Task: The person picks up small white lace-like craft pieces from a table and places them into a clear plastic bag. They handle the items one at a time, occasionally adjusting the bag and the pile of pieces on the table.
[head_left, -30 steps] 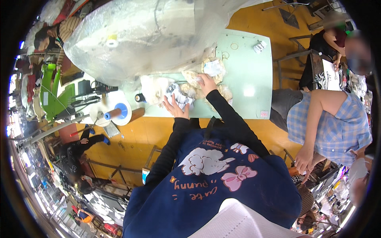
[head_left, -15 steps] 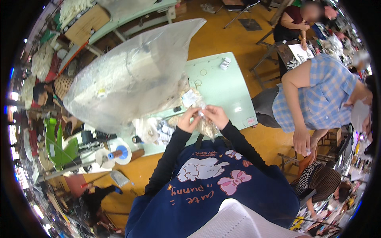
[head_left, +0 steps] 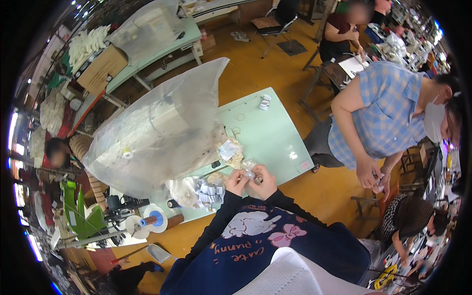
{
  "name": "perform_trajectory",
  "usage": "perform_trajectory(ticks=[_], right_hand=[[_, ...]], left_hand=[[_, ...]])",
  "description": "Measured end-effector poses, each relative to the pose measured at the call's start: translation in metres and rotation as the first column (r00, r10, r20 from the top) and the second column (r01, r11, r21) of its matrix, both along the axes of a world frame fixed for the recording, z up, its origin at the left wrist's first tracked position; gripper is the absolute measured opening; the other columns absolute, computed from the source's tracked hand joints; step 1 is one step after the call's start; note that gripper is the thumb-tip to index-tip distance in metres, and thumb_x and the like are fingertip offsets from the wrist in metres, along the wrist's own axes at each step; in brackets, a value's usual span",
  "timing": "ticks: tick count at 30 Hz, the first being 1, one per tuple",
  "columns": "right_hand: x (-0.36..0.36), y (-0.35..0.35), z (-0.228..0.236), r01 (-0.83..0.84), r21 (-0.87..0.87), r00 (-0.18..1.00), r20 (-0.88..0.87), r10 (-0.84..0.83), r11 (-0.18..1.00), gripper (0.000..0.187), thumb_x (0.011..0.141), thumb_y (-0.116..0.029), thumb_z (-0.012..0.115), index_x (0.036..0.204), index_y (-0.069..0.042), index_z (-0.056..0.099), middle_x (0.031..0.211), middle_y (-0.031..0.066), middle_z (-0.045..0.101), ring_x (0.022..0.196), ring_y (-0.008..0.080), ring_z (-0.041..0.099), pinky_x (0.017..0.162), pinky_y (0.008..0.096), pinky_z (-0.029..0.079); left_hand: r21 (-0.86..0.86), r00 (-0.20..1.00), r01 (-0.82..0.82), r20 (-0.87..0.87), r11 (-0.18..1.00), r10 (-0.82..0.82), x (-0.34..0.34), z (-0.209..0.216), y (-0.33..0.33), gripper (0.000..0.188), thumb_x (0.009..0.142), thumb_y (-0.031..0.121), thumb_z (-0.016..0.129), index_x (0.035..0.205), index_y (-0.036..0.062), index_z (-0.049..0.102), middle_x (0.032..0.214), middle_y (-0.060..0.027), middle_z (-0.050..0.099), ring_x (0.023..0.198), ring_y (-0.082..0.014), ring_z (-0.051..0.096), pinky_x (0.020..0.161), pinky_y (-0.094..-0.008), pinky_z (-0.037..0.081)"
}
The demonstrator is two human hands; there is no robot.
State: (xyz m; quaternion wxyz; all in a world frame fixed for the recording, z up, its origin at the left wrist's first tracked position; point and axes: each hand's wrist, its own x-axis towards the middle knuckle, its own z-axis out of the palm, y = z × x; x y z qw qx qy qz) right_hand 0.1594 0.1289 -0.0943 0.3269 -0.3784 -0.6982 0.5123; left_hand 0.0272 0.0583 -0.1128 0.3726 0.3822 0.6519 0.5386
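The left hand [head_left: 237, 182] and the right hand [head_left: 263, 181] are close together above the near edge of the table [head_left: 287, 147], in front of the apron [head_left: 250, 223]. Between them is a small bag [head_left: 250, 173] of clear plastic. The left hand has its thumb and fingers pinched together on this bag, and the right hand pinches it also, from the other side, so that the two grips nearly meet. The fingers cover much of the bag and it is small in the view, so what it contains I cannot tell with certainty.

Just beyond the hands, on the table, lies a filled bag [head_left: 235, 156] with a pale blue-white label [head_left: 228, 149] on top. To the left of the left hand there is a pile of white and grey labels [head_left: 211, 192], and next to it a whitish bag [head_left: 182, 191]. A dark spool [head_left: 172, 203] stands farther left, near a larger blue and white reel [head_left: 153, 219]. A big plastic cover [head_left: 152, 130], clear and wrinkled, takes the left and far part of the table. Near the far right corner lies a white bundle [head_left: 265, 102], and a thin ring [head_left: 241, 117] lies nearer.

At the right side, a person in a checked shirt [head_left: 388, 105] stands beside the table, with both hands held low and close together.
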Motion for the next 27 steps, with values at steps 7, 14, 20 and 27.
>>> perform_trajectory(ticks=[7, 14, 20, 27], right_hand=[[0.002, -0.001, -0.012, -0.14, 0.041, 0.99, 0.009, 0.14, 0.989, 0.026, 0.076, -0.003, 0.071, 0.101, 0.0, 0.064, 0.09, 0.0095, 0.07, 0.079, 0.0154, 0.069, 0.073, 0.0286, 0.054], [-0.005, 0.007, -0.039, -0.283, -0.339, 0.949, -0.234, 0.211, 0.897, 0.019, 0.08, -0.006, 0.069, 0.098, 0.0, 0.067, 0.085, 0.0036, 0.07, 0.075, 0.0059, 0.063, 0.068, 0.0231, 0.051], [0.004, 0.012, -0.028, -0.287, -0.282, 0.958, -0.102, 0.269, 0.915, 0.024, 0.082, -0.005, 0.065, 0.105, -0.001, 0.063, 0.089, 0.0061, 0.068, 0.072, 0.0076, 0.062, 0.068, 0.0241, 0.05], [0.002, 0.019, 0.005, -0.332, 0.133, 0.94, -0.041, 0.34, 0.934, 0.036, 0.08, -0.01, 0.069, 0.114, -0.003, 0.059, 0.092, 0.0096, 0.059, 0.077, 0.0227, 0.063, 0.069, 0.0335, 0.051]], left_hand=[[-0.052, 0.905, 0.07, 0.423, 0.996, -0.042, -0.005, -0.021, -0.023, 0.01, 0.087, 0.011, 0.064, 0.089, 0.001, 0.066, 0.079, 0.0002, 0.058, 0.074, -0.0087, 0.056, 0.07, -0.0225, 0.043], [-0.116, 0.953, -0.135, 0.255, 0.984, 0.161, 0.009, -0.01, -0.029, 0.018, 0.09, 0.021, 0.068, 0.086, 0.0027, 0.066, 0.077, 0.0004, 0.06, 0.071, -0.007, 0.054, 0.066, -0.0211, 0.042], [-0.097, 0.962, -0.214, 0.151, 0.972, 0.227, 0.009, -0.019, -0.024, 0.021, 0.091, 0.024, 0.068, 0.091, 0.0029, 0.068, 0.074, 0.0012, 0.056, 0.063, -0.0068, 0.048, 0.055, -0.0238, 0.037], [-0.258, 0.63, -0.15, 0.719, 0.954, 0.293, 0.003, -0.039, -0.009, 0.027, 0.09, 0.028, 0.067, 0.096, 0.0019, 0.071, 0.068, 0.0025, 0.054, 0.055, -0.0061, 0.04, 0.05, -0.0234, 0.027]])
